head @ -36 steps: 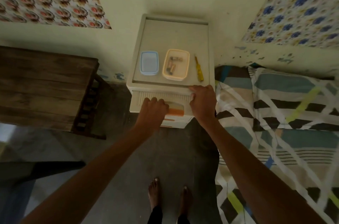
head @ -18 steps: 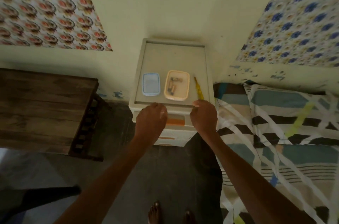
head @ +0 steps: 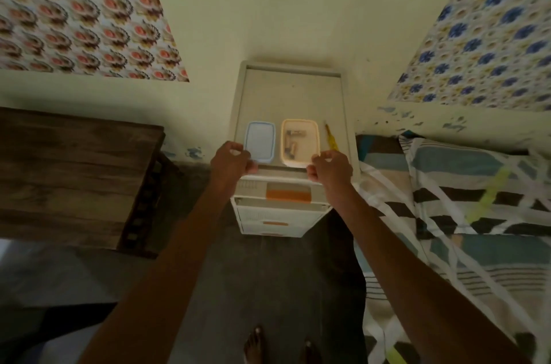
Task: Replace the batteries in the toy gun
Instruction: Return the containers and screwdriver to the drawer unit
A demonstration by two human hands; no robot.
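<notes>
A white plastic drawer unit [head: 292,89] stands against the wall. On its top sit an empty blue-rimmed container [head: 259,141], an orange-rimmed container [head: 299,128] with a few batteries [head: 293,143] inside, and a yellow screwdriver [head: 331,138] at the right. My left hand [head: 231,162] hovers at the front left edge beside the blue container, fingers loosely curled and holding nothing. My right hand [head: 331,168] hovers at the front right edge by the orange container, also curled and holding nothing. The top drawer [head: 287,195] with its orange handle looks pushed in. No toy gun is in view.
A dark wooden table [head: 74,179] stands to the left of the unit. A bed with a striped patterned sheet [head: 462,199] lies close on the right. My bare feet [head: 256,345] are on the dark floor in front.
Both hands left the front of the top drawer and rose to the front edge of the unit's top. The view has pulled back and tilted upward.
</notes>
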